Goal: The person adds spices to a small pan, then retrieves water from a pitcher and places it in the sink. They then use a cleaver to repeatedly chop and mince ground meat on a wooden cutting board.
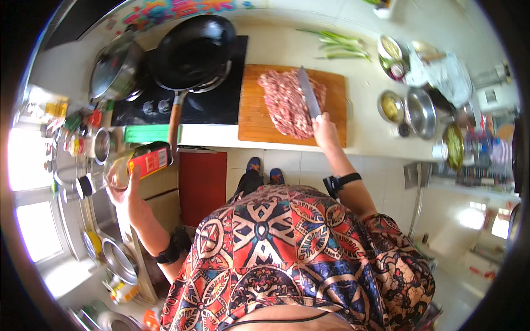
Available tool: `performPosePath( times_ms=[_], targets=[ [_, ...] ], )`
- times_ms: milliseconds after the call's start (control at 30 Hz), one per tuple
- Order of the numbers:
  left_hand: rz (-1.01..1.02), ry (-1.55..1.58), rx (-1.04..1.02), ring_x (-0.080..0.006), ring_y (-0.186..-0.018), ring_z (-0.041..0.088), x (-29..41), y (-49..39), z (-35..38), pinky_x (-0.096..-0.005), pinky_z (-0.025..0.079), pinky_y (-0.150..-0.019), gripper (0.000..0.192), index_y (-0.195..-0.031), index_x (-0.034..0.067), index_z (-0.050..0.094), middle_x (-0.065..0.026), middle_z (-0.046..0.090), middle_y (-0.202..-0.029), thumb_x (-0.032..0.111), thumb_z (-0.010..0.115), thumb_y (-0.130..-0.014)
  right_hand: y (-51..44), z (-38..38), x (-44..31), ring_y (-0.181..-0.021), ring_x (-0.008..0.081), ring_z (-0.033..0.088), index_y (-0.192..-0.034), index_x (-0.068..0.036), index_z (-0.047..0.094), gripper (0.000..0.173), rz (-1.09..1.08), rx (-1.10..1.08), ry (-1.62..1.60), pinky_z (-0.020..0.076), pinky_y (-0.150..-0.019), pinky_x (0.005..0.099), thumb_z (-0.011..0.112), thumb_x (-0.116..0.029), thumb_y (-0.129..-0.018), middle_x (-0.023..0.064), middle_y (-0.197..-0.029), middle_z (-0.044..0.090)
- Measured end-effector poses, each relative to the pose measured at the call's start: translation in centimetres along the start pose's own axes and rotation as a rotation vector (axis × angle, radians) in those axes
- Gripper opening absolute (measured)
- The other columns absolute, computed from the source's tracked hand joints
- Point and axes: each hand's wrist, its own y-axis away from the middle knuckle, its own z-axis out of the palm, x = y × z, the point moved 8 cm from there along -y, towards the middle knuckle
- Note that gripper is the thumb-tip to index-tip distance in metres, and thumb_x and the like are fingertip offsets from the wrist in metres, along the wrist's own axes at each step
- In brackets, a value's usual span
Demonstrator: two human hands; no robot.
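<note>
My right hand (326,131) grips the handle of a cleaver-like kitchen knife (309,93), whose blade lies along the right part of a wide mound of minced meat (283,103). The meat rests on a wooden cutting board (251,128) on the counter. In my left hand (126,188) is a bottle (151,160) with a red label and dark contents, tilted onto its side left of the board, near the wooden handle of a black wok (194,51). The fingers wrap around the clear part of the bottle; some of them are hidden behind it.
The wok sits on a black gas stove (223,103), beside a lidded metal pot (118,68). Green onions (341,44) lie behind the board. At right stand a bowl of chopped yellowish food (389,107), a metal bowl (421,112) and a bowl of green pieces (454,147). Jars crowd the left side.
</note>
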Motion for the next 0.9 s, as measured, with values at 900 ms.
performPosePath(
  times_ms=[900],
  targets=[
    [0.505,0.207,0.659,-0.0202,-0.099,0.058,6.9,-33.6,-44.1,-0.0315,0.048,-0.082,0.066,-0.115,0.008,0.039,-0.0085,0.054,-0.106,-0.010,0.076,-0.063,-0.1,2.5,-5.7,-0.079,0.0386,0.064,-0.113,0.005,0.048,0.041,0.178,0.144,0.248,0.0519,-0.065,0.0473,0.061,-0.023,-0.086,0.0233,-0.093,0.064]
  ],
)
